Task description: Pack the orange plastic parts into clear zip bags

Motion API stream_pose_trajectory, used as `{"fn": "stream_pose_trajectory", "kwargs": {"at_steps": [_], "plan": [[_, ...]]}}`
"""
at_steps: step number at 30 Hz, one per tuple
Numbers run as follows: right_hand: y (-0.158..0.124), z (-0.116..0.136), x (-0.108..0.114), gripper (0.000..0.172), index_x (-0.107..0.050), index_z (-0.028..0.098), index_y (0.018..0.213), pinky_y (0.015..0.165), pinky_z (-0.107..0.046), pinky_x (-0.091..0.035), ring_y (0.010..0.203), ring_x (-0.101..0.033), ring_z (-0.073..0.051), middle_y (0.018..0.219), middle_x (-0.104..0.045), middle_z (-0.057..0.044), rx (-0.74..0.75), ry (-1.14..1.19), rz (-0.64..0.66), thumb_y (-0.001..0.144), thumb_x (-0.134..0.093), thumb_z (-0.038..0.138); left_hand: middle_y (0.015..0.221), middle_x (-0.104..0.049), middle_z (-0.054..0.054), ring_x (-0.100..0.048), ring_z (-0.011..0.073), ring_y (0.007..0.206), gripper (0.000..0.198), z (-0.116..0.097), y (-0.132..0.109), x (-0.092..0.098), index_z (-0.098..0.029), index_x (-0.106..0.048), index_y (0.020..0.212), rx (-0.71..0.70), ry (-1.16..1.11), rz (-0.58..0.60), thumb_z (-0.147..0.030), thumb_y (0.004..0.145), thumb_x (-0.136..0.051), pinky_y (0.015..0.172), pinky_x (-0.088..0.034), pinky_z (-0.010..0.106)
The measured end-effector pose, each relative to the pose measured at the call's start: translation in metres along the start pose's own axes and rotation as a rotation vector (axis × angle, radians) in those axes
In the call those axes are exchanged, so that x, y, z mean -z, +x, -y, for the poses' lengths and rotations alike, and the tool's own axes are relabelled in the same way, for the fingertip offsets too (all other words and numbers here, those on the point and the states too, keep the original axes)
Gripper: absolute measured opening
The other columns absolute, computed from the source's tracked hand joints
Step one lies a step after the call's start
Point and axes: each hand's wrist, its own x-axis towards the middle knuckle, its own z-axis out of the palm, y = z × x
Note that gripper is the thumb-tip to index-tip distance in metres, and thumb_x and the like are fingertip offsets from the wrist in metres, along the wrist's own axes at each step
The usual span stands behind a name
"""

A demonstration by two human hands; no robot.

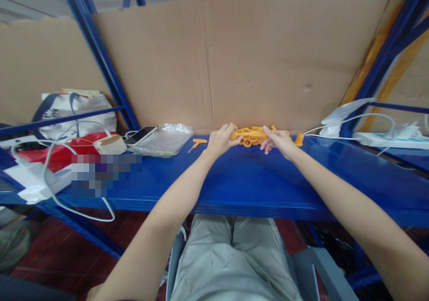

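At the back of the blue shelf, against the cardboard, lies a pile of orange plastic pieces (252, 134), some with round rings at the front. My left hand (220, 140) is closed around the left end of an orange piece, thumb below and fingers above. The right end of the pile touches my right hand (280, 143), whose fingers are apart and partly bent over the pieces. An orange-handled corkscrew (200, 141) with a metal spiral rests left of my left hand. Just right of my right hand sits a separate orange piece (299, 139).
Plastic bags (167, 140) and a phone (142, 135) lie to the left. Further left are a white charger (110, 144), looping cables, a red bag and a cloth bag (78, 113). Blue posts (100, 55) frame the shelf (241, 189); a power strip (392, 140) is at right.
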Motion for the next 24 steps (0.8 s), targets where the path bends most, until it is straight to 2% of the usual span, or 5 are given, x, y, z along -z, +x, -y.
{"fn": "stream_pose_trajectory", "kwargs": {"at_steps": [3, 7, 10, 16, 24], "plan": [[0.002, -0.003, 0.002, 0.047, -0.063, 0.015, 0.086, 0.041, -0.021, -0.043, 0.043, -0.060, -0.011, 0.072, -0.072, -0.009, 0.010, 0.014, 0.019, 0.082, -0.058, 0.061, 0.094, -0.066, 0.005, -0.063, 0.0171, 0.081, 0.028, 0.000, 0.000, 0.000, -0.021, -0.061, 0.099, 0.020, -0.010, -0.016, -0.043, 0.082, -0.063, 0.065, -0.045, 0.024], [0.004, -0.008, 0.005, 0.054, -0.058, 0.023, 0.111, 0.049, -0.022, -0.049, 0.055, -0.065, -0.012, 0.080, -0.071, 0.000, 0.133, 0.067, 0.060, 0.069, -0.077, 0.050, 0.094, -0.066, 0.005, -0.063, 0.0172, 0.083, 0.027, 0.000, 0.000, 0.001, -0.021, -0.061, 0.098, 0.033, -0.027, -0.033, -0.043, 0.082, -0.063, 0.066, -0.045, 0.024], [0.004, -0.010, 0.003, 0.053, -0.057, 0.022, 0.101, 0.048, -0.023, -0.048, 0.048, -0.061, -0.010, 0.076, -0.069, 0.001, 0.183, 0.078, 0.057, 0.066, -0.076, 0.055, 0.094, -0.066, 0.005, -0.063, 0.0172, 0.082, 0.028, 0.000, 0.000, 0.003, -0.021, -0.061, 0.099, 0.033, -0.018, -0.019, -0.043, 0.082, -0.064, 0.065, -0.045, 0.024], [0.001, -0.002, -0.005, 0.055, -0.053, 0.019, 0.079, 0.039, -0.023, -0.041, 0.036, -0.052, -0.010, 0.059, -0.064, -0.001, 0.124, 0.057, 0.035, 0.067, -0.065, 0.071, 0.096, -0.065, 0.006, -0.063, 0.0166, 0.083, 0.032, -0.001, 0.001, 0.005, -0.021, -0.062, 0.102, 0.014, 0.016, -0.010, -0.046, 0.083, -0.062, 0.065, -0.045, 0.023], [-0.005, 0.012, -0.012, 0.050, -0.052, 0.021, 0.069, 0.038, -0.024, -0.039, 0.035, -0.048, -0.010, 0.050, -0.060, -0.002, 0.033, -0.024, -0.015, 0.077, -0.055, 0.071, 0.100, -0.064, 0.007, -0.063, 0.0167, 0.085, 0.035, -0.001, 0.001, 0.006, -0.021, -0.062, 0.104, 0.013, 0.035, -0.004, -0.049, 0.085, -0.059, 0.065, -0.046, 0.022]]}}
